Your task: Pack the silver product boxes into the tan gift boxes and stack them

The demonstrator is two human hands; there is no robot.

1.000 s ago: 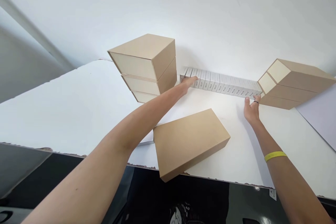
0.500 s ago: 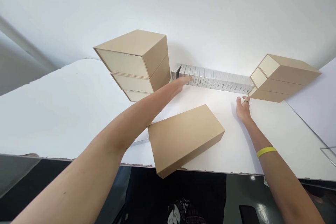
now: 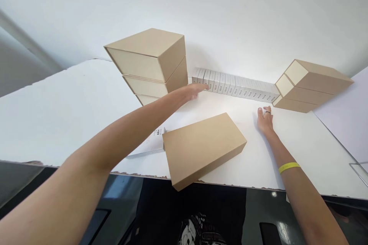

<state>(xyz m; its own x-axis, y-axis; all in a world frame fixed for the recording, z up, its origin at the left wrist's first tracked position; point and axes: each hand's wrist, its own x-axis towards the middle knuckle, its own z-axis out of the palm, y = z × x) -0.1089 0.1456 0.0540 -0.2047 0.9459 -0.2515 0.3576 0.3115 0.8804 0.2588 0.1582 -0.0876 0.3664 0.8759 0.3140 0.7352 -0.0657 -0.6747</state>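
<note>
Along the wall stands a row of thin white books (image 3: 238,87), spines facing me. My left hand (image 3: 196,89) is at the left end of that row, its fingers stretched out along the lower spines; whether they touch is hard to make out. Near the right end of the row, my right hand (image 3: 265,119) rests with fingers apart and slightly curled, holding nothing. Between my arms a tan cardboard box (image 3: 204,147) lies at an angle, its near corner jutting past the table edge. A white book (image 3: 151,143) lies flat, partly hidden by my left forearm and the box.
Stacked tan boxes (image 3: 149,57) stand left of the row, and another stack of tan boxes (image 3: 312,86) adjoins its right end. The white table (image 3: 57,122) has a chipped front edge. A thin wire frame (image 3: 359,174) shows at the far right.
The leftmost book, which stood apart with a dark gap, is now against the row. My left hand has shifted slightly left. More of the flat white book shows beside the box.
</note>
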